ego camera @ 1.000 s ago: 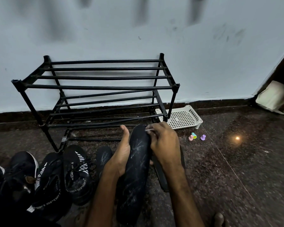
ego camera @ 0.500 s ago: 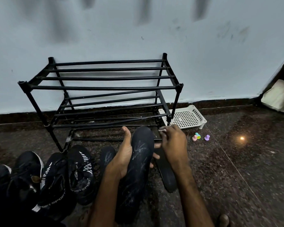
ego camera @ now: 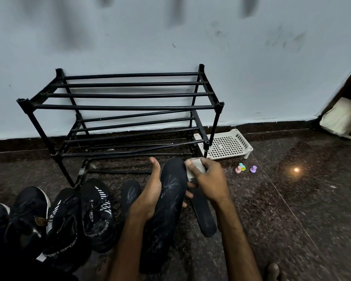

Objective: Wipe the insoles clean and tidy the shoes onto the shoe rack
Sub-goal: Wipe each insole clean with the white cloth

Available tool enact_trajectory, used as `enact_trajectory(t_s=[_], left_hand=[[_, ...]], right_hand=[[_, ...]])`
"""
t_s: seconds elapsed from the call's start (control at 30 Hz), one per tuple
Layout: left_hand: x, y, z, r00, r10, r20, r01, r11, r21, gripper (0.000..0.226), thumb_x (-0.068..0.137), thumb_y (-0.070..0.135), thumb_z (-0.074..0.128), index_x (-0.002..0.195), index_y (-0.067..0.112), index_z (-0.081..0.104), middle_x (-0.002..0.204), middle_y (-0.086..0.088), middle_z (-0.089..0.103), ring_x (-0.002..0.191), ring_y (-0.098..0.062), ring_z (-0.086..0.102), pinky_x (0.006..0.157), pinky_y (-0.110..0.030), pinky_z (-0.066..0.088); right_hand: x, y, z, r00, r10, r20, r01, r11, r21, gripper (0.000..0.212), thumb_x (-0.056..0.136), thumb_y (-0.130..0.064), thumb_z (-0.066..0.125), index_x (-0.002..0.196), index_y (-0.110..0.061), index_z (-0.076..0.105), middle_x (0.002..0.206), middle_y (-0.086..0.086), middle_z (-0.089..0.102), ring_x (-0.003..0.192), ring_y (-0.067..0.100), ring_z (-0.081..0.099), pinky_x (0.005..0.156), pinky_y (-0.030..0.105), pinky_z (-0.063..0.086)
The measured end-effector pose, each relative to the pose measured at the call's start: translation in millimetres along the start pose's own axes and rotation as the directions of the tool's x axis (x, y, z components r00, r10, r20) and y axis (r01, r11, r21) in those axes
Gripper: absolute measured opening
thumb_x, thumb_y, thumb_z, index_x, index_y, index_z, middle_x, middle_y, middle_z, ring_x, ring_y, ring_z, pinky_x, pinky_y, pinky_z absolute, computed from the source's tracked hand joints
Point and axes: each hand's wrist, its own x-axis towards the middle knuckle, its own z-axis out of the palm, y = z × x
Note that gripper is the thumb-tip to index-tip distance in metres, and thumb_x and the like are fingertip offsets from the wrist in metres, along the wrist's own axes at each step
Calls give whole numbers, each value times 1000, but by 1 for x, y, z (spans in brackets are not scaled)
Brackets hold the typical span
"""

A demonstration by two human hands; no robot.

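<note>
My left hand (ego camera: 148,196) holds a long black insole (ego camera: 166,205) streaked with white marks, its toe end pointing toward the rack. My right hand (ego camera: 208,179) grips a small pale wipe (ego camera: 197,168) against the insole's upper right edge. Two more black insoles lie on the floor, one to the left (ego camera: 130,194) and one to the right (ego camera: 204,214). Several black sport shoes (ego camera: 95,213) stand in a row at the lower left. The black tube shoe rack (ego camera: 130,107) stands bare against the wall.
A white perforated plastic tray (ego camera: 225,145) sits on the floor right of the rack. Three small coloured pegs (ego camera: 244,168) lie near it. A cream cushion-like thing (ego camera: 342,118) shows at the far right. The floor is dark speckled stone.
My right hand slid off the insole's toe end to its right edge, and the wipe now shows in its fingers. My left hand keeps holding the insole.
</note>
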Motion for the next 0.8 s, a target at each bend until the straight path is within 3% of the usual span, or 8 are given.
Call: enact_trajectory(t_s=[0.13, 0.27, 0.43, 0.57, 0.8], left_hand=[[1, -1, -2, 1000, -10, 29, 9, 1000, 8, 109, 76, 84, 6, 130, 8, 62, 111, -34, 62, 80, -36, 67, 62, -45, 58], [-1, 0, 1, 998, -19, 55, 18, 1000, 11, 107, 76, 84, 4, 126, 13, 66, 109, -32, 64, 83, -37, 66, 64, -45, 57], [-6, -4, 4, 997, -26, 78, 28, 999, -27, 91, 89, 74, 15, 127, 8, 65, 120, -30, 62, 92, -39, 66, 80, -49, 55], [-10, -10, -2, 996, -29, 78, 34, 998, -58, 85, 94, 68, 18, 126, 3, 64, 121, -29, 61, 92, -35, 64, 82, -49, 54], [-2, -6, -7, 996, 65, -65, -72, 990, -122, 89, 90, 73, 22, 124, 3, 65, 119, -31, 61, 84, -33, 64, 68, -43, 56]], right_hand=[[4, 12, -5, 998, 11, 57, -8, 999, -50, 10, 85, -23, 75, 85, -14, 71, 67, -1, 71, 53, 10, 61, 54, 25, 47], [3, 11, -8, 990, 35, 137, -38, 999, 13, 10, 86, -17, 75, 82, -11, 68, 59, 1, 65, 46, 12, 54, 49, 24, 43], [5, 6, -5, 999, 24, -37, -23, 999, 46, 8, 83, -21, 77, 81, -15, 73, 76, 5, 75, 70, 23, 72, 63, 41, 60], [2, 3, -4, 994, 37, -107, -19, 986, 164, 7, 90, -15, 68, 86, -11, 73, 77, 10, 75, 65, 21, 67, 59, 33, 53], [1, 5, -5, 969, 58, -240, -42, 997, 70, 20, 85, -11, 61, 76, -19, 77, 74, -3, 74, 69, 11, 65, 63, 25, 49]])
